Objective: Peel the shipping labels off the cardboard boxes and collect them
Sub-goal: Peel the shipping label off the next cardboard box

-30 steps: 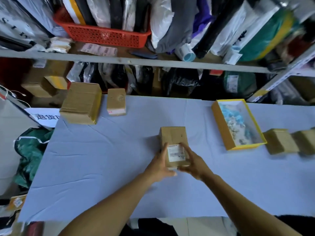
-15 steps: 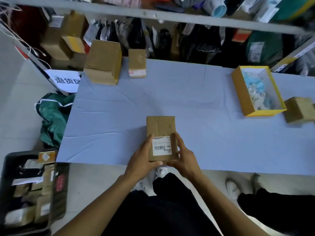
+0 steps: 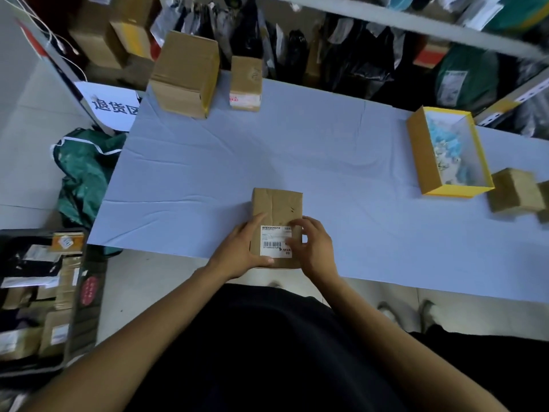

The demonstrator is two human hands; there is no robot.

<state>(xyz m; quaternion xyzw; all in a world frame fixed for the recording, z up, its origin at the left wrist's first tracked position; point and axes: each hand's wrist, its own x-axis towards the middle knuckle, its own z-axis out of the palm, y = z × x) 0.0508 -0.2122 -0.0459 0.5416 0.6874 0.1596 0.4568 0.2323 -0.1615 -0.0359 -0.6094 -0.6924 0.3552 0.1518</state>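
A small brown cardboard box (image 3: 277, 209) lies at the near edge of the blue-covered table (image 3: 208, 179), its near end overhanging the edge. A white shipping label (image 3: 273, 240) with a barcode is stuck on its top near end. My left hand (image 3: 240, 251) grips the box's left side, thumb under the label's lower corner. My right hand (image 3: 313, 248) holds the right side, its fingers lying over the label's right edge. A yellow open tray (image 3: 417, 156) with crumpled blue and white paper stands at the right.
A large cardboard box (image 3: 184, 74) and a smaller labelled box (image 3: 246, 83) stand at the far left of the table. Two small boxes (image 3: 515, 190) sit beside the tray. A black crate (image 3: 86, 295) of parcels and a green bag (image 3: 86, 171) are on the floor at left. Shelving runs behind.
The box has been pulled from the middle of the table to its near edge. My right fingers have moved onto the label's right edge. The camera has tilted down.
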